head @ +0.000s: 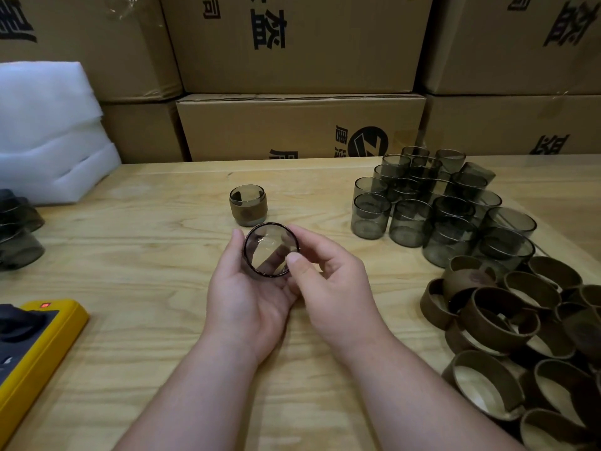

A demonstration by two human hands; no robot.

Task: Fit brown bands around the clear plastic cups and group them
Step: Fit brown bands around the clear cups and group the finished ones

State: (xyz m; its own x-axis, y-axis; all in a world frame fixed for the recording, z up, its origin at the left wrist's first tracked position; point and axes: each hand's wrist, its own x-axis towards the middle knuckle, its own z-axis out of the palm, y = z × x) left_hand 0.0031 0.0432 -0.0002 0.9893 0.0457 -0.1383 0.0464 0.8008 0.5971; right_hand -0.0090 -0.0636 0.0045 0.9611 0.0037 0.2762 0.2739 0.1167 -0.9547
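Observation:
My left hand (242, 297) cradles a clear smoky plastic cup (270, 249) above the table's middle, its mouth turned toward me. My right hand (328, 281) holds the same cup from the right, thumb on the near rim and fingers behind it. Whether a brown band is on this cup I cannot tell. Just beyond stands one cup wearing a brown band (248, 206). A cluster of several bare cups (435, 206) stands at the right. A heap of several loose brown bands (507, 327) lies at the near right.
The wooden table (146, 255) is backed by stacked cardboard boxes (299, 125). White foam sheets (48, 131) sit at the far left, dark cups (18, 232) at the left edge, and a yellow device (35, 349) at the near left.

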